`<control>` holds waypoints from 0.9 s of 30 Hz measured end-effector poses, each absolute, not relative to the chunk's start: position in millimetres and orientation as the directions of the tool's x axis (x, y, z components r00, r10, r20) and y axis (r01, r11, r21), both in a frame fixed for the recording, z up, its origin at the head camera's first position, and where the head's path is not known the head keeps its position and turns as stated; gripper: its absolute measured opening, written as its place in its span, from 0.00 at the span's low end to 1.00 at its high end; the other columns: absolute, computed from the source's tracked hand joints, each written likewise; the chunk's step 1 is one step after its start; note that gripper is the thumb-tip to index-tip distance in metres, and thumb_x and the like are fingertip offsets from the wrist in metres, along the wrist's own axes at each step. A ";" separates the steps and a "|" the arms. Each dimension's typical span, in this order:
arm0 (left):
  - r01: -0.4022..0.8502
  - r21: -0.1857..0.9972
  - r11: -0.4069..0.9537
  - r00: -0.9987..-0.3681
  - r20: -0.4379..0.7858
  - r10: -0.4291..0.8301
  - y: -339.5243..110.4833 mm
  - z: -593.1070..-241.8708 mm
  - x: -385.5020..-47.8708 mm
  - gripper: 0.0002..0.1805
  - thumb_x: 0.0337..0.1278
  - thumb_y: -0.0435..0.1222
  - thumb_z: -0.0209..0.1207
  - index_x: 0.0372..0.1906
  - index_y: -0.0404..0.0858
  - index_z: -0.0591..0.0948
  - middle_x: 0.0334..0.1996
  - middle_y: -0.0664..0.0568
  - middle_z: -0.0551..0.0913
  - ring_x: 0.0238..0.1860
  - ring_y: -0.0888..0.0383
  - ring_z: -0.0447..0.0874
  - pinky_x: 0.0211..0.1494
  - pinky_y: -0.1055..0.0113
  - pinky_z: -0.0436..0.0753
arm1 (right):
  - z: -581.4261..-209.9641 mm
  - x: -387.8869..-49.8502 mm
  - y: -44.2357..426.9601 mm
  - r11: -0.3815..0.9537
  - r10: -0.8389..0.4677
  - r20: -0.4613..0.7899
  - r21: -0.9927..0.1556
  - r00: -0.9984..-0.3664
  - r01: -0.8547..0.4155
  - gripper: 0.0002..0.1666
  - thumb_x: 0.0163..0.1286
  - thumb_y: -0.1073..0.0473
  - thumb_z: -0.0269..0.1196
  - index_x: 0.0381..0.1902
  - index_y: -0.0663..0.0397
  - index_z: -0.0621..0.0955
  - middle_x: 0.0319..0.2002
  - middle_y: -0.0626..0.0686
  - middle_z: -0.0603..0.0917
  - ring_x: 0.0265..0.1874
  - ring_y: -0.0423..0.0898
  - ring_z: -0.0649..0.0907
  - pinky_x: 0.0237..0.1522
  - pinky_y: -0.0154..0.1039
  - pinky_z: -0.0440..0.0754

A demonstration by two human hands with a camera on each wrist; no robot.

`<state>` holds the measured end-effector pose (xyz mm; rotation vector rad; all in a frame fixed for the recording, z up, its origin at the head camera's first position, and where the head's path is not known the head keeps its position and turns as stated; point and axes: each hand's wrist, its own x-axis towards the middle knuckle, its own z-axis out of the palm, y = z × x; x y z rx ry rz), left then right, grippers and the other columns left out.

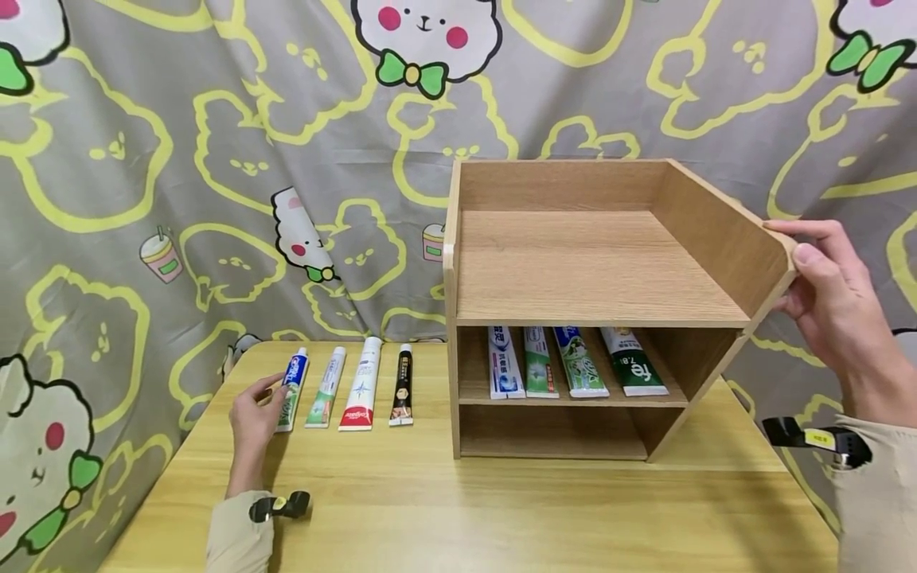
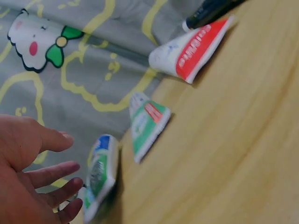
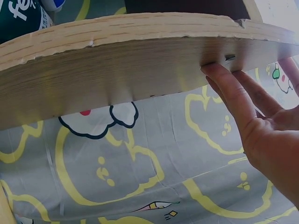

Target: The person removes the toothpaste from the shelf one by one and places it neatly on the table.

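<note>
On the left of the table, my left hand [image 1: 255,414] is at a blue and green toothpaste tube [image 1: 292,390]. In the left wrist view its fingers [image 2: 53,176] are spread beside that tube, which lies on the tabletop. To its right lie a white and green tube [image 1: 325,388], a white and red Colgate tube [image 1: 360,390] and a slim black tube [image 1: 403,386]. My right hand [image 1: 834,290] holds the right side panel of a wooden desk shelf [image 1: 573,267], thumb at its edge. Its fingers [image 3: 229,88] press against the panel's outer face in the right wrist view.
Several toothpaste tubes lie side by side on the shelf's middle level, among them a dark green one [image 1: 634,362]. A lower compartment [image 1: 552,432] is beneath them. Behind the wooden table [image 1: 430,509] hangs a grey patterned curtain [image 1: 322,159].
</note>
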<state>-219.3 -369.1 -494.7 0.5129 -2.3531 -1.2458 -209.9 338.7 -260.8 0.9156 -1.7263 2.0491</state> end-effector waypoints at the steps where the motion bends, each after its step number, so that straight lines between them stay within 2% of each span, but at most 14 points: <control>1: -0.118 0.840 0.530 -0.841 0.198 -0.503 -368.9 -492.6 -218.1 0.18 0.71 0.33 0.61 0.61 0.33 0.82 0.64 0.33 0.77 0.64 0.36 0.76 0.66 0.44 0.76 | -261.7 -210.6 339.0 -0.238 -0.169 0.641 -0.763 -0.748 -0.601 0.25 0.81 0.72 0.38 0.71 0.65 0.66 0.60 0.61 0.69 0.41 0.48 0.83 0.31 0.34 0.88; 3: -0.105 0.837 0.536 -0.845 0.209 -0.492 -367.6 -487.2 -215.8 0.18 0.71 0.33 0.61 0.61 0.34 0.83 0.64 0.34 0.78 0.64 0.37 0.76 0.63 0.48 0.77 | -262.6 -210.7 339.2 -0.247 -0.174 0.642 -0.762 -0.746 -0.598 0.25 0.81 0.73 0.37 0.71 0.65 0.66 0.60 0.61 0.69 0.42 0.49 0.83 0.32 0.34 0.88; 7: -0.062 0.836 0.546 -0.861 0.232 -0.453 -363.1 -473.0 -211.5 0.18 0.70 0.34 0.63 0.60 0.34 0.83 0.61 0.34 0.81 0.60 0.41 0.79 0.49 0.72 0.77 | -259.8 -206.4 335.5 -0.216 -0.134 0.638 -0.765 -0.758 -0.606 0.24 0.81 0.71 0.40 0.71 0.67 0.66 0.59 0.62 0.70 0.40 0.47 0.83 0.30 0.33 0.88; 9: -0.048 0.839 0.542 -0.867 0.234 -0.440 -360.1 -465.6 -208.5 0.17 0.70 0.35 0.63 0.60 0.35 0.84 0.57 0.34 0.83 0.54 0.49 0.83 0.41 0.81 0.75 | -257.3 -203.8 331.8 -0.183 -0.099 0.630 -0.772 -0.770 -0.608 0.23 0.81 0.70 0.42 0.71 0.68 0.65 0.58 0.62 0.71 0.38 0.46 0.83 0.29 0.32 0.87; 11: -0.029 0.853 0.520 -0.877 0.228 -0.423 -357.2 -459.0 -205.1 0.18 0.70 0.34 0.62 0.61 0.35 0.84 0.56 0.33 0.83 0.48 0.61 0.84 0.39 0.85 0.75 | -255.8 -202.6 329.1 -0.157 -0.069 0.621 -0.780 -0.781 -0.606 0.24 0.81 0.68 0.45 0.71 0.71 0.64 0.57 0.63 0.72 0.37 0.45 0.83 0.28 0.32 0.86; 16: 0.008 0.878 0.479 -0.909 0.206 -0.362 -348.2 -444.6 -198.3 0.19 0.73 0.35 0.61 0.64 0.35 0.81 0.63 0.35 0.79 0.47 0.75 0.78 0.43 0.87 0.77 | -258.6 -205.5 333.6 -0.199 -0.076 0.636 -0.764 -0.768 -0.613 0.23 0.81 0.70 0.44 0.70 0.70 0.65 0.57 0.63 0.72 0.36 0.46 0.82 0.27 0.32 0.86; 20: 0.092 0.872 0.481 -0.929 0.249 -0.273 -341.5 -433.8 -190.9 0.21 0.73 0.34 0.61 0.65 0.32 0.80 0.66 0.35 0.76 0.48 0.77 0.77 0.46 0.86 0.77 | -262.9 -210.2 339.1 -0.236 -0.116 0.654 -0.750 -0.748 -0.619 0.24 0.80 0.72 0.40 0.70 0.67 0.67 0.58 0.62 0.71 0.37 0.48 0.82 0.28 0.32 0.87; 24: 0.223 0.856 0.467 -0.934 0.325 -0.151 -333.4 -423.0 -183.7 0.21 0.73 0.33 0.60 0.66 0.30 0.78 0.65 0.35 0.77 0.50 0.75 0.78 0.49 0.84 0.78 | -262.0 -209.3 335.6 -0.215 -0.090 0.650 -0.753 -0.755 -0.622 0.24 0.80 0.71 0.42 0.70 0.68 0.67 0.58 0.63 0.71 0.36 0.47 0.82 0.26 0.32 0.86; 27: 0.263 0.847 0.462 -0.933 0.346 -0.104 -326.6 -415.9 -179.2 0.21 0.74 0.33 0.60 0.66 0.31 0.78 0.65 0.35 0.77 0.51 0.75 0.78 0.50 0.84 0.78 | -261.2 -207.9 332.2 -0.212 -0.077 0.642 -0.758 -0.763 -0.616 0.23 0.80 0.70 0.43 0.70 0.68 0.66 0.58 0.63 0.71 0.35 0.46 0.82 0.26 0.31 0.86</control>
